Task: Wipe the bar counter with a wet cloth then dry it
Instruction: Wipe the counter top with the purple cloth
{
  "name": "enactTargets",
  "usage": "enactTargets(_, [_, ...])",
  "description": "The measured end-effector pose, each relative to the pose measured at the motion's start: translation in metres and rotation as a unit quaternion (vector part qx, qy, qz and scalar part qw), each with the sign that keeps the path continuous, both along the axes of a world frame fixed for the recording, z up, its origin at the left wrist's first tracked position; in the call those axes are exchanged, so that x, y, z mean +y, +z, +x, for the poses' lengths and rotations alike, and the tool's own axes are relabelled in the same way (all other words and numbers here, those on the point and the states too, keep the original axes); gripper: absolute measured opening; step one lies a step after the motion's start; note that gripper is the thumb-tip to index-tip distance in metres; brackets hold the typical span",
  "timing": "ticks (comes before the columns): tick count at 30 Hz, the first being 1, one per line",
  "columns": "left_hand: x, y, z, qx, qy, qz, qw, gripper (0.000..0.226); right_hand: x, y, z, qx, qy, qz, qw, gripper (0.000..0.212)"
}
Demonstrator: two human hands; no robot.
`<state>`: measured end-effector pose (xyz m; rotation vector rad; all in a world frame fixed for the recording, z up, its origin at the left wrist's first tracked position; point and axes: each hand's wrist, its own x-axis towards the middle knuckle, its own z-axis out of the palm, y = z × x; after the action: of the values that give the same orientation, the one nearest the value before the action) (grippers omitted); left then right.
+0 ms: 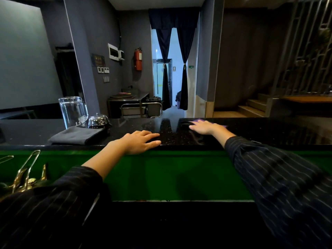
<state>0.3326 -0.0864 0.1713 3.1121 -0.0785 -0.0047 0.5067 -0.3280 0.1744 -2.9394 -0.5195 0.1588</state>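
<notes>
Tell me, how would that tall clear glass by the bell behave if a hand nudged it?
The glass looks tall and narrow, so it would probably tip rather than slide. Standing on the glossy counter, it might skid somewhat. It is likely fragile.

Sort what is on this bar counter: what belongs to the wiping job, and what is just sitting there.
Job:
- bar counter
- purple cloth pressed flat under the right hand
- folded grey cloth, likely for drying
- left hand resting flat on the counter edge

Lying about:
- glass mug
- service bell
</notes>
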Motion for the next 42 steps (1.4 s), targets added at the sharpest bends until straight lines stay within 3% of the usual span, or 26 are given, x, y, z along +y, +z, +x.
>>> enactTargets(3, [0.005,-0.011,0.003,-0.017,-0.037,-0.001,0.999,0.063,-0.034,-0.002,0.043,0.011,-0.058,-0.011,0.998,0.074])
enactTargets(6, [0.009,-0.021,0.004,-0.072,-0.053,-0.007,0.996,0.097,-0.04,0.001,0.071,0.027,-0.097,-0.031,0.994,0.072])
enactTargets(8, [0.009,-0.025,0.006,-0.102,-0.054,0.002,0.993,0.109,-0.031,0.0,0.093,0.041,-0.113,-0.031,0.992,0.068])
enactTargets(14, [0.009,-0.025,0.009,-0.114,-0.061,-0.001,0.992,0.089,0.048,0.022,0.061,0.074,-0.036,0.008,0.997,0.056])
enactTargets(20, [0.005,-0.022,0.005,-0.126,-0.052,0.006,0.991,0.061,0.148,0.009,0.007,0.034,0.101,-0.05,0.993,0.067])
enactTargets(25, [-0.009,-0.028,-0.015,-0.194,-0.018,0.028,0.98,0.049,0.149,0.0,-0.042,0.027,0.154,-0.032,0.987,0.069])
enactTargets(28, [-0.009,-0.038,-0.037,-0.211,-0.058,0.025,0.975,0.053,0.12,0.001,-0.066,0.015,0.146,-0.013,0.989,0.062])
enactTargets(31, [0.012,-0.033,-0.057,-0.213,-0.045,-0.037,0.975,0.045,0.091,0.003,-0.08,-0.004,0.131,-0.009,0.991,0.057])
enactTargets(35, [0.024,-0.029,-0.067,-0.139,-0.006,-0.085,0.987,0.049,0.088,-0.006,-0.079,-0.024,0.039,0.01,0.999,0.057])
enactTargets(39, [0.02,-0.031,-0.065,-0.082,0.009,-0.025,0.996,0.062,0.13,-0.003,-0.099,-0.038,-0.064,-0.012,0.997,0.058])
enactTargets(42, [0.02,-0.022,-0.066,-0.053,0.015,0.009,0.998,0.069,0.16,-0.001,-0.11,-0.031,0.006,0.0,1.0,0.057])
